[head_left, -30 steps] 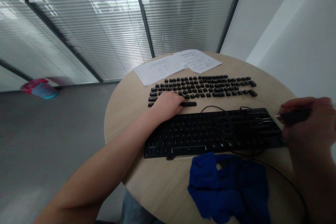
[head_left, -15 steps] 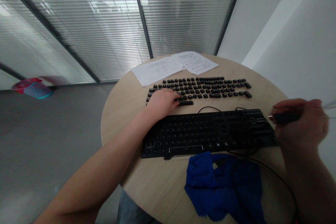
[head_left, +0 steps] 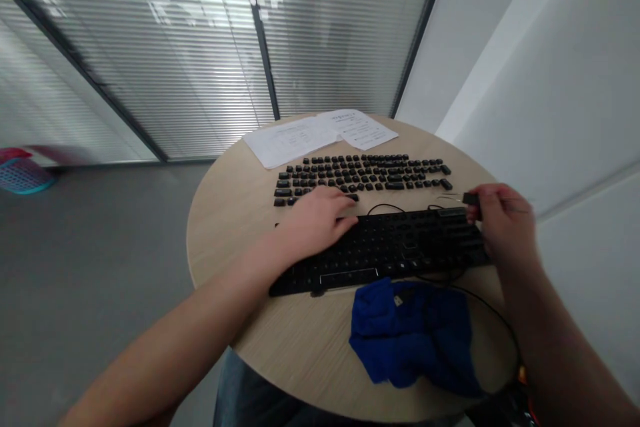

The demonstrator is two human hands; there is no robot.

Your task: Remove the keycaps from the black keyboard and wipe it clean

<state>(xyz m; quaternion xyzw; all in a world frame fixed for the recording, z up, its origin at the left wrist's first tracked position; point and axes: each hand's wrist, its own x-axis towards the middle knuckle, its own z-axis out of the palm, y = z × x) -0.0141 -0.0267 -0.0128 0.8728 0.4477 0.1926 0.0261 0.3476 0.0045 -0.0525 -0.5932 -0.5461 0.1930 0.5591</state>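
A black keyboard frame (head_left: 400, 247) with its keycaps off lies across a round wooden table (head_left: 300, 340). Behind it the loose black keycaps (head_left: 360, 173) sit laid out in rows. My left hand (head_left: 315, 220) rests at the frame's upper left edge, fingers curled loosely, just in front of the keycap rows; nothing shows in it. My right hand (head_left: 500, 223) is at the frame's far right corner, closed on a small black tool with thin wire prongs (head_left: 467, 199).
A crumpled blue cloth (head_left: 410, 337) lies in front of the keyboard, with the black cable (head_left: 487, 310) curving past it. Two paper sheets (head_left: 320, 133) lie at the table's far edge. Glass walls with blinds stand behind; a pink and blue basket (head_left: 20, 170) sits on the floor at left.
My left hand slid back from the keycap rows onto the frame's left edge. My right hand came in from the right with the tool to the frame's right corner. The view shifted.
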